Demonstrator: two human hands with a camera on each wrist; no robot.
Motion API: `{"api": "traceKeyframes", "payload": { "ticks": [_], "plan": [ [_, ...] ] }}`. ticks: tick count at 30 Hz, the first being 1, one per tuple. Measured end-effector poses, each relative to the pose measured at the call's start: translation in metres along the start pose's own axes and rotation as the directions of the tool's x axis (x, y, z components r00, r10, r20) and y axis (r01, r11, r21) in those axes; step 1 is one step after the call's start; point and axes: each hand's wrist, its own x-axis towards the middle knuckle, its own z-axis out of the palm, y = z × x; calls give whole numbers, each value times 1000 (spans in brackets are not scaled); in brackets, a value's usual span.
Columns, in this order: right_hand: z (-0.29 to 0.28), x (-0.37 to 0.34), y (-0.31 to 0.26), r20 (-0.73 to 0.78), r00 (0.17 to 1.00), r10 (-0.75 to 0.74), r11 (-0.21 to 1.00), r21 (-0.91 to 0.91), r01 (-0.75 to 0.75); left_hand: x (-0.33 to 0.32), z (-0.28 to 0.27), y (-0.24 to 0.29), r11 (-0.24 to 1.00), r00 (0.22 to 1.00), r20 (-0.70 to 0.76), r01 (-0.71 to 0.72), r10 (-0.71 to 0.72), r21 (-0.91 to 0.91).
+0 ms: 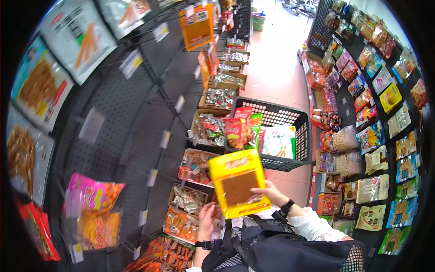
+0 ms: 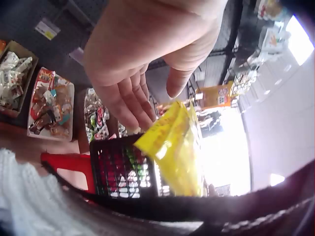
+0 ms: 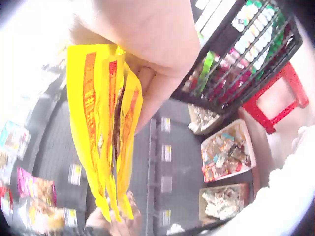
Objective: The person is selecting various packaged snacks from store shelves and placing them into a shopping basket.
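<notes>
My right hand (image 1: 272, 194) grips yellow snack packets (image 1: 236, 164) by their right side, thumb lying over the front one. A clear window on that front shows a brown, flat filling. From the edge, the right wrist view shows several yellow layers (image 3: 84, 115) held together, with red print. My left hand (image 1: 208, 221) is close by the packets' lower left corner. In the left wrist view the thumb and fingers of this hand (image 2: 142, 54) are spread apart with nothing between them, and a yellow packet (image 2: 174, 147) appears beyond the fingertips.
A black shopping basket (image 1: 282, 164) ahead holds red, green and white snack bags (image 1: 277, 137); a red plastic stand (image 3: 256, 115) shows below it. Boxes of small packets (image 1: 188, 199) line the left shelf's foot. Hanging snacks (image 1: 372, 190) fill the right shelf. A bucket (image 1: 258, 21) stands far off.
</notes>
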Motion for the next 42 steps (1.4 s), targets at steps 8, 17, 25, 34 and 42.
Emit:
{"api": "traceKeyframes", "payload": {
  "ticks": [8, 17, 25, 34, 42],
  "plan": [
    [-198, 70, -77, -496, 803, -332, 943, -146, 300, 74, 126, -33, 951, 940, 313, 34, -135, 308],
    [-321, 162, -15, -441, 873, -209, 936, -349, 48, 119, 230, -10, 631, 850, 526, -389, -37, 672],
    [-284, 168, -15, -412, 727, -549, 794, -527, 301, 137, 163, 5, 796, 891, 362, -422, 275, 434],
    [133, 114, -48, 608, 744, -277, 636, -464, 616, -21, 10, 102, 622, 506, -378, -718, 775, 314],
    [390, 104, -3, 918, 258, -302, 359, -142, 923, -182, -76, 180, 268, -394, -392, -334, 831, 904]
  ]
}}
